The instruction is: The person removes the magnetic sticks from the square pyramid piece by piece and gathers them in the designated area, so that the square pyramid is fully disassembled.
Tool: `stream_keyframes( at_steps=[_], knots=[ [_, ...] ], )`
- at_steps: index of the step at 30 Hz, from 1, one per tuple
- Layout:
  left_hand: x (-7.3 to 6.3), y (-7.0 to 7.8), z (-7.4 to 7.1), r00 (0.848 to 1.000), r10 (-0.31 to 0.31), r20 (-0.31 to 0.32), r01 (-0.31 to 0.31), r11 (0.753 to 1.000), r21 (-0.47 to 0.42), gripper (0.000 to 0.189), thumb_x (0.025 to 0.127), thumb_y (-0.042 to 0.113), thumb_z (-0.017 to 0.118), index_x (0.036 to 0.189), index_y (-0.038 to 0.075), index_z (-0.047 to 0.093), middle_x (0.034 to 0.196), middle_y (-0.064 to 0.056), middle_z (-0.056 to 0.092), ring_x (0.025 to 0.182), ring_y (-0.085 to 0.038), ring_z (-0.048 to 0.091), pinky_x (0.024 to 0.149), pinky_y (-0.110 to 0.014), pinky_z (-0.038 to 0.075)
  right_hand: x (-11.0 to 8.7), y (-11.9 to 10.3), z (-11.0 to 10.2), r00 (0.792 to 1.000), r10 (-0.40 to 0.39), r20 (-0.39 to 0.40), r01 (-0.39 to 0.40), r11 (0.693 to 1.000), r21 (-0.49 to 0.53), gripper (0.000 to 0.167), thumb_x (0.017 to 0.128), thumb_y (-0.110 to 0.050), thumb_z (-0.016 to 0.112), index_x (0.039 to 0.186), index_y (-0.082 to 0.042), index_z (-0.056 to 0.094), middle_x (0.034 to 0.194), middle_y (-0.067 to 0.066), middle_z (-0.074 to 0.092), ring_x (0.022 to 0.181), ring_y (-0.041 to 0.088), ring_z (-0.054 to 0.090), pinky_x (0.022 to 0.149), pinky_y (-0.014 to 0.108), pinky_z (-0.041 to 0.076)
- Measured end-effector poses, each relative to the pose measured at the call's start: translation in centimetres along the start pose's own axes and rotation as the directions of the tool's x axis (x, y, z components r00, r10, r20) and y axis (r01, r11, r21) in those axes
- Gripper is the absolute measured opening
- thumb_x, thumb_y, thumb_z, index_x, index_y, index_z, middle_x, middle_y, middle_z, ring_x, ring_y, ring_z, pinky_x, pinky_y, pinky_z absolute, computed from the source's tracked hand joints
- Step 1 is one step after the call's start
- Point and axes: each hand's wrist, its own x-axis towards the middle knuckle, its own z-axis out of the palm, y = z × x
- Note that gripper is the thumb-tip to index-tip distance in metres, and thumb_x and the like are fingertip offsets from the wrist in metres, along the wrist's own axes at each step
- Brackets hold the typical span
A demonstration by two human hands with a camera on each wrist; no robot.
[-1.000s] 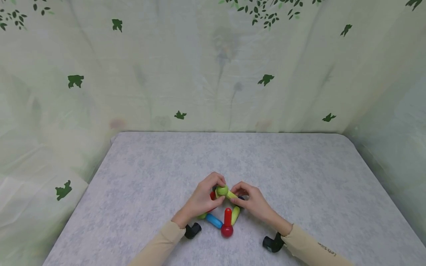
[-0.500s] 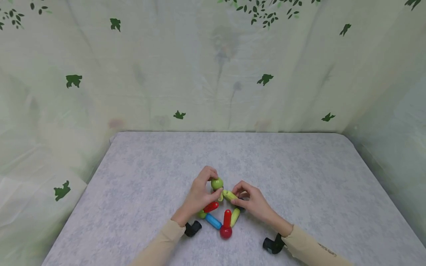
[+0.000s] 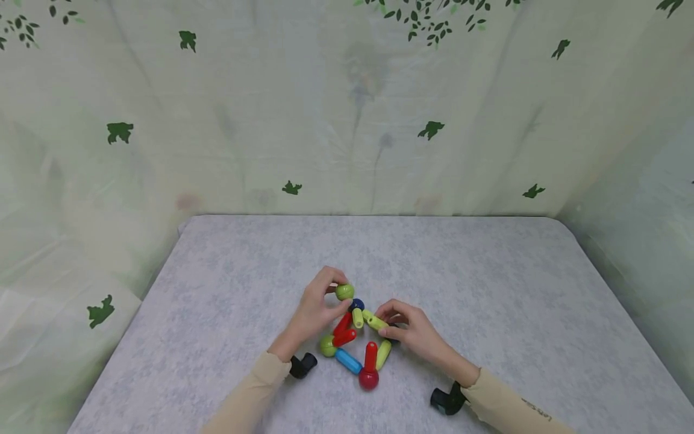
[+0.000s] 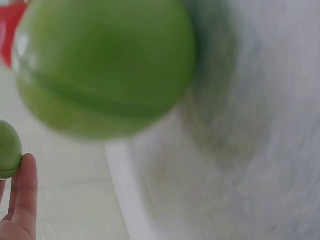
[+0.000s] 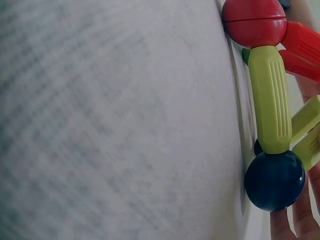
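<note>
My left hand (image 3: 320, 301) pinches a green ball (image 3: 344, 292) between thumb and fingers, just past the far corner of a ring of toy rods and balls. At that corner sits a dark blue ball (image 3: 356, 305) with a short yellow-green rod (image 3: 358, 319) sticking up from it. My right hand (image 3: 413, 328) pinches another yellow-green rod (image 3: 374, 320) on the ring's right side. A second dark blue ball (image 5: 275, 181) beside its fingers is mostly hidden in the head view. Nearest me are a red ball (image 3: 368, 379) and its raised red rod (image 3: 371, 355).
The ring's left corner is a green ball (image 3: 328, 346) with red rods (image 3: 344, 337) and a blue rod (image 3: 348, 361) joined to it. A yellow-green rod (image 3: 383, 354) runs along the right. A grey mottled cloth (image 3: 488, 271) covers the table, and a printed curtain (image 3: 347, 120) hangs behind.
My left hand has moved up and left with the green ball, away from the yellow-green rods, uncovering the far dark blue ball and the red rods. My right hand has stayed nearly still.
</note>
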Motion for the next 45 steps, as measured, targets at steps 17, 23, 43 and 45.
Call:
stream_keyframes(
  at_steps=[17,23,43,45],
  knots=[
    [1.2,-3.6,-1.4,0.975,-0.217,-0.039,0.219,0.973,0.072,0.032,0.081,-0.003,0.073,0.109,0.000,0.059,0.104,-0.010,0.060,0.099,-0.027,0.059,0.081,-0.036,0.053,-0.6,0.4,-0.9,0.999,0.007,0.034,-0.006,1.000,-0.023,0.024,0.087,-0.008,0.070,0.110,-0.007,0.063,0.106,0.001,0.063,0.096,0.021,0.058,0.091,0.044,0.046],
    [1.8,-4.3,-1.8,0.971,-0.236,-0.032,0.238,0.968,0.084,0.031,0.081,-0.003,0.073,0.109,-0.001,0.059,0.105,-0.012,0.060,0.100,-0.027,0.059,0.083,-0.037,0.052,-0.9,0.7,-1.7,0.997,0.012,0.073,-0.007,0.998,-0.065,0.026,0.085,-0.006,0.069,0.111,-0.009,0.064,0.107,-0.001,0.062,0.099,0.021,0.058,0.089,0.042,0.046],
    [4.2,-6.8,-2.5,0.944,-0.329,-0.009,0.329,0.941,0.079,0.028,0.085,0.000,0.070,0.111,0.001,0.060,0.108,-0.010,0.061,0.103,-0.024,0.058,0.087,-0.036,0.050,-1.5,1.4,-2.5,0.997,0.004,0.071,0.005,0.991,-0.131,0.024,0.084,-0.001,0.069,0.108,-0.005,0.065,0.105,0.002,0.061,0.097,0.022,0.059,0.087,0.034,0.050],
    [4.6,-7.0,-2.4,0.939,-0.343,0.001,0.342,0.937,0.079,0.027,0.085,0.000,0.070,0.111,0.001,0.061,0.109,-0.010,0.062,0.103,-0.024,0.058,0.086,-0.035,0.050,-1.5,1.4,-2.5,0.999,0.012,0.053,-0.005,0.991,-0.136,0.024,0.084,-0.001,0.069,0.108,-0.004,0.065,0.105,0.003,0.061,0.097,0.023,0.059,0.086,0.034,0.050]
  ],
)
